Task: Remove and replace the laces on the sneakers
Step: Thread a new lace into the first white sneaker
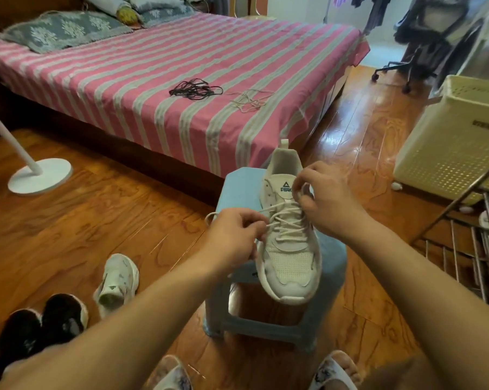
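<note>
White mesh is what you are working on: 1 white sneaker [289,243] sits on the light blue plastic stool [242,190] at the middle of your view, toe pointing toward 6 o'clock and heel toward 12 o'clock, its toe hanging past the stool's near edge. Its white lace [285,223] is threaded across the eyelets. Your left hand [235,237], at 9 o'clock of the shoe, has its fingers curled and pinches 1 end of that lace, with a loop showing just past the knuckles. Your right hand [326,201], at 2 o'clock of the shoe, pinches the lace near the tongue between thumb and fingers. The second white sneaker [118,281] lies on the wooden floor [82,220] at 8 o'clock of the stool, and 2 black shoes [44,326] sit just beyond it toward 8 o'clock. On the pink striped bed [153,80] at 12 o'clock lie a bundle of black laces [195,88] and, just beside it at 3 o'clock, a tangle of pale laces [250,101]. A cream laundry basket [457,142] stands at 2 o'clock.
</note>
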